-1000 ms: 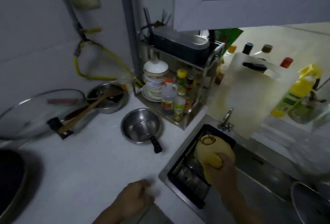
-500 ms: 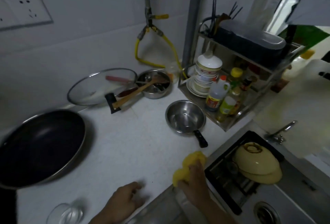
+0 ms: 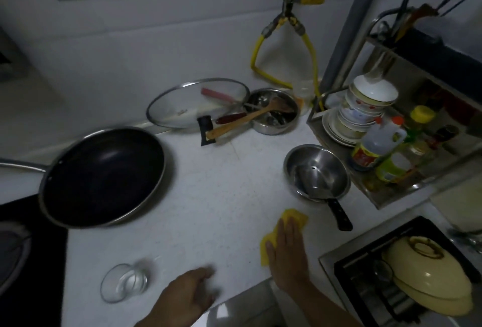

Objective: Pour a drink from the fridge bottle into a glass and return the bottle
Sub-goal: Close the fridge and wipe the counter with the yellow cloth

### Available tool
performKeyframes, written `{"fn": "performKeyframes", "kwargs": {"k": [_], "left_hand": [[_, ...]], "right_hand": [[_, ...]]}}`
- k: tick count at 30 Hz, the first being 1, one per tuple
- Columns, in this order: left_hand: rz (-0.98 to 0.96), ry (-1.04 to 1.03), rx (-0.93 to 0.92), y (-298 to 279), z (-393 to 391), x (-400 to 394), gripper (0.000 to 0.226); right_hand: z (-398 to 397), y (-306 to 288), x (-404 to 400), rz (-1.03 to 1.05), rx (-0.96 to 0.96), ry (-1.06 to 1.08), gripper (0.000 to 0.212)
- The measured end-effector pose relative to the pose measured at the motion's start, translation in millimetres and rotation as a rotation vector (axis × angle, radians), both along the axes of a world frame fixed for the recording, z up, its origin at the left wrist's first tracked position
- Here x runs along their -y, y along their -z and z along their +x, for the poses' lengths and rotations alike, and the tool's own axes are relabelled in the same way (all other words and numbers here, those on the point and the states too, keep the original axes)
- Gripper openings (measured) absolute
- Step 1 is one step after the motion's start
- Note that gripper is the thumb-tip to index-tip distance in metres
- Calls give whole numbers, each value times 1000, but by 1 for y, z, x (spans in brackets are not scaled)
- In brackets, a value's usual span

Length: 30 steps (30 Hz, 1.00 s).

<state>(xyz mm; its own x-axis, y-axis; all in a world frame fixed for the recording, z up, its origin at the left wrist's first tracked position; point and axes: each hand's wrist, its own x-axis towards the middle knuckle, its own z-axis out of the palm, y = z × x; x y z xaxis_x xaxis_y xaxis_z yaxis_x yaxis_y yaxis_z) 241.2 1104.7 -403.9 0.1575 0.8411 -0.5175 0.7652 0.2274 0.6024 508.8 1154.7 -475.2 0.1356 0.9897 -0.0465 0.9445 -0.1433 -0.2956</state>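
A clear drinking glass [image 3: 124, 283] stands on the white counter [image 3: 208, 212] near its front edge, at the lower left. My left hand [image 3: 186, 298] rests on the counter just right of the glass, fingers loosely curled, holding nothing. My right hand [image 3: 288, 253] lies flat, palm down, on a yellow cloth [image 3: 293, 218] and presses it onto the counter beside the sink. No fridge bottle is in view.
A large black frying pan [image 3: 101, 178] sits left on a dark cooktop. A glass lid [image 3: 195, 102], a steel bowl with utensils [image 3: 273, 111] and a small steel saucepan [image 3: 317, 172] stand further back. A rack with bowls and sauce bottles [image 3: 378, 149] is right; the sink [image 3: 407, 277] holds a cream lid.
My right hand carried the yellow cloth from the sink onto the counter and now lies flat on it. The view swung left, bringing the glass and frying pan into sight.
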Motion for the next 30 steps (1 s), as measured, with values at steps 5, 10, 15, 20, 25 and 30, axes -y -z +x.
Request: {"fn": "performKeyframes", "kwargs": {"k": [5, 10, 15, 20, 25, 30], "left_hand": [[196, -121, -74, 15, -19, 26, 57], [176, -142, -100, 30, -42, 58, 43], [214, -143, -136, 44, -65, 72, 39], [222, -218, -146, 63, -87, 92, 38], [244, -272, -72, 47, -94, 104, 45], [206, -267, -68, 48, -97, 105, 38]], "right_hand": [[-25, -3, -10, 5, 25, -106, 80], [-58, -2, -11, -26, 9, -248, 78], [-110, -6, -14, -43, 21, -460, 74], [-168, -11, -17, -138, 8, -650, 67], [-206, -12, -15, -87, -31, -830, 73], [-217, -11, -13, -46, -34, -945, 73]]}}
